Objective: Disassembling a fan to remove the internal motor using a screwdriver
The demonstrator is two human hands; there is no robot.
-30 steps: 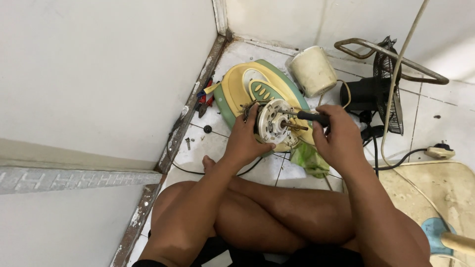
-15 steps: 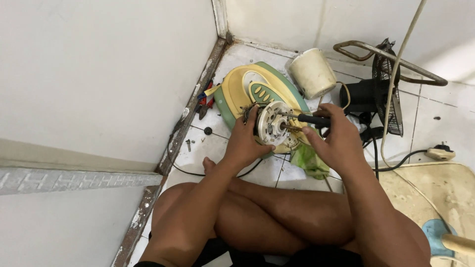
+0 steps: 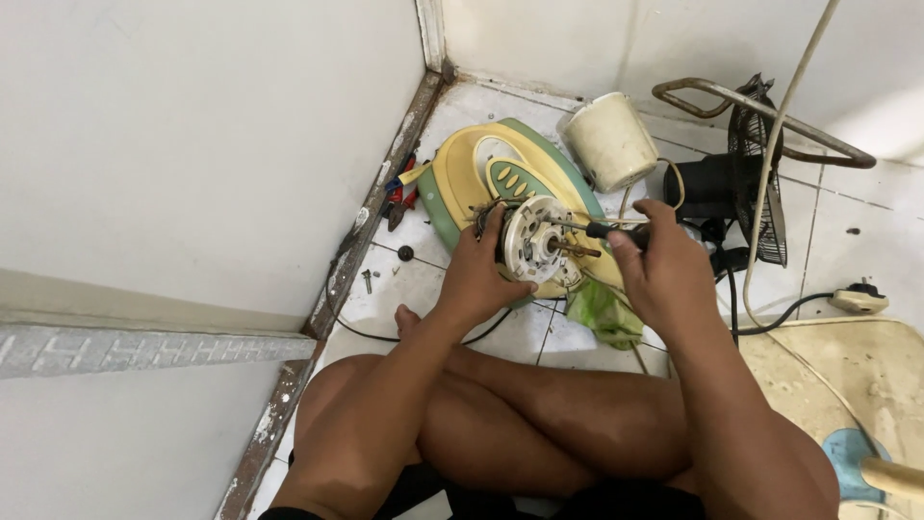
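The round metal fan motor point(image 3: 535, 241) is sitting upright on its edge over the yellow-and-green fan base point(image 3: 481, 173), on the tiled floor point(image 3: 438, 289) in the corner. The left hand point(image 3: 478, 274) is clasping the motor's rim, its grip closing around the near side. The right hand point(image 3: 664, 270) is holding a black-handled screwdriver point(image 3: 602, 229), its grip wrapping the handle while the shaft is pointing into the motor's face. A green cloth point(image 3: 602, 313) is lying just beneath. A cream housing point(image 3: 608, 142) is resting beyond the base, and a black fan guard point(image 3: 760, 173) is leaning beside the wall.
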